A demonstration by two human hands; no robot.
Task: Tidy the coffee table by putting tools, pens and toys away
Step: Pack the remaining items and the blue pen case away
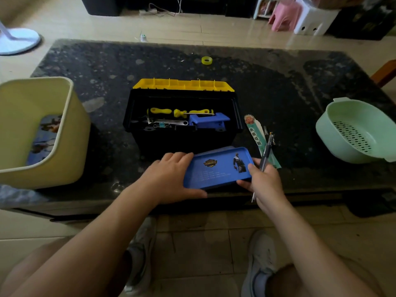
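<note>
head view: left hand (169, 176) grips the left end of a flat blue pencil case (216, 170) with a printed figure. it lies at the table's (85, 61) near edge, long axis left-right, beside the open toolbox (182, 136). right hand (264, 183) clasps its right end and a black pen (266, 151), tip pointing near.

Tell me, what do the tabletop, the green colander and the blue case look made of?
The tabletop: polished stone, likely granite or an imitation, by its dark speckled gloss. The green colander: matte moulded plastic, with a perforated floor and moulded handles. The blue pencil case: smooth with a printed picture and rounded rim; painted tin or plastic, I cannot tell.
</note>
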